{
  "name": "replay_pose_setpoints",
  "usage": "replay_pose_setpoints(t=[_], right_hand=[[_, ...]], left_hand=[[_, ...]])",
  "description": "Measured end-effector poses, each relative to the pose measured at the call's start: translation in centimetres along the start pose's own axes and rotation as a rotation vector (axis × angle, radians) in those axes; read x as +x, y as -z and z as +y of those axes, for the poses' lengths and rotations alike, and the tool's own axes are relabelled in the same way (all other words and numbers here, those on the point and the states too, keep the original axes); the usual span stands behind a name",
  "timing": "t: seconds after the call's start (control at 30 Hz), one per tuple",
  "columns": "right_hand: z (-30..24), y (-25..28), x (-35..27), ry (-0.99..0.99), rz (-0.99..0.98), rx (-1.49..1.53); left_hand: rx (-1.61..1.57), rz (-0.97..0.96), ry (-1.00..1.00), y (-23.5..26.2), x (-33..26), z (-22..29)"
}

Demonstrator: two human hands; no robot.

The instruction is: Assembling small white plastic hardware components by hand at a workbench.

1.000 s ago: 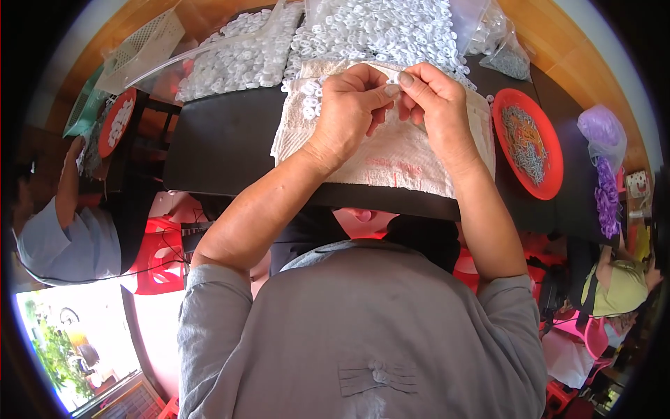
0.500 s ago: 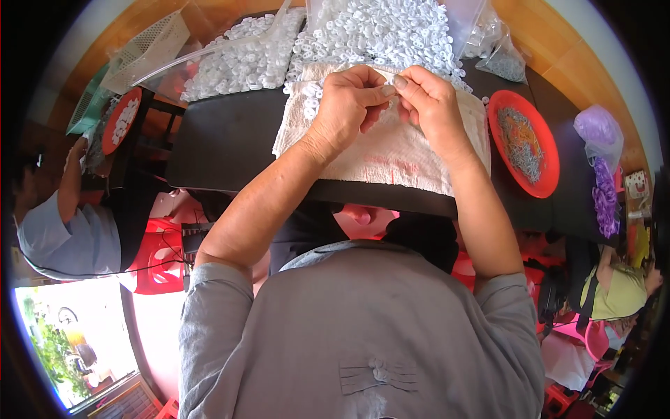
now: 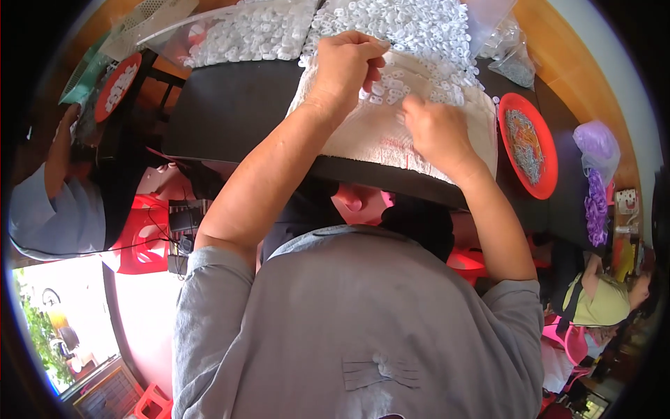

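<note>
My left hand (image 3: 347, 70) is held over the far part of a cream cloth (image 3: 373, 143), thumb and fingers pinched together; whatever they grip is too small to make out. Lower and to the right, my right hand (image 3: 441, 131) is above the same cloth with its fingers curled in, blurred at the tips. Small white plastic pieces with holes (image 3: 392, 91) lie scattered on the cloth between and beyond my hands. Behind them spreads a big heap of the same white pieces (image 3: 398, 28).
A red oval plate (image 3: 508, 160) of thin grey, nail-like pieces stands at right. Another white heap (image 3: 255, 35) lies at far left on the dark table (image 3: 223, 112). Clear bags (image 3: 516, 59) and a purple bag (image 3: 597, 146) sit at right. Other people (image 3: 56, 209) are at both sides.
My hands, together over the cloth before, are now apart. The right one has come down toward me; the left one is slightly higher in view. The whole view has shifted a little.
</note>
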State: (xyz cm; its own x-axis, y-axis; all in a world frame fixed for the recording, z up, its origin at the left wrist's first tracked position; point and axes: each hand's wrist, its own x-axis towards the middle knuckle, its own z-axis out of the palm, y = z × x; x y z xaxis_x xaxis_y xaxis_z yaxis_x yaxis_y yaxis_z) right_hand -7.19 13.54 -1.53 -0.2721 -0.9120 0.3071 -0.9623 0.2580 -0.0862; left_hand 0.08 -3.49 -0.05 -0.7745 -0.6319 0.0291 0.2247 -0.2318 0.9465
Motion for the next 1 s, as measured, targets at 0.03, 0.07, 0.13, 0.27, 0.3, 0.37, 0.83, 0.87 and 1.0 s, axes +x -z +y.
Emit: replay_pose_setpoints(t=[0.03, 0.07, 0.13, 0.27, 0.3, 0.37, 0.83, 0.87, 1.0], right_hand=[[-0.1, 0.0, 0.0, 0.003, -0.011, 0.001], [-0.2, -0.1, 0.0, 0.040, 0.004, -0.028], [-0.1, -0.3, -0.1, 0.075, 0.001, -0.047], [-0.5, -0.3, 0.1, 0.108, -0.018, -0.103], [-0.7, -0.2, 0.0, 0.113, -0.012, -0.126], [-1.0, -0.4, -0.3, 0.134, -0.010, -0.144], [-1.1, 1.1, 1.6, -0.068, -0.233, 0.007], [-1.0, 1.1, 1.5, -0.068, -0.230, -0.004], [-0.6, 0.8, 1.4, -0.080, -0.197, 0.021]], left_hand=[[-0.007, 0.007, 0.007, -0.2, -0.2, 0.0], [-0.009, -0.023, 0.010, -0.5, -0.3, -0.1], [0.002, -0.064, 0.006, -0.7, -0.6, -0.2], [-0.032, -0.091, -0.013, -0.4, -0.5, -0.6], [-0.037, -0.086, 0.000, -0.5, -0.7, -0.5], [-0.040, -0.067, 0.045, -0.8, -0.9, 0.2], [0.001, -0.012, -0.043, -0.9, -0.2, -1.8], [0.025, -0.007, -0.065, -1.1, -0.2, -1.7], [0.075, -0.005, -0.140, -1.1, -0.1, -2.0]])
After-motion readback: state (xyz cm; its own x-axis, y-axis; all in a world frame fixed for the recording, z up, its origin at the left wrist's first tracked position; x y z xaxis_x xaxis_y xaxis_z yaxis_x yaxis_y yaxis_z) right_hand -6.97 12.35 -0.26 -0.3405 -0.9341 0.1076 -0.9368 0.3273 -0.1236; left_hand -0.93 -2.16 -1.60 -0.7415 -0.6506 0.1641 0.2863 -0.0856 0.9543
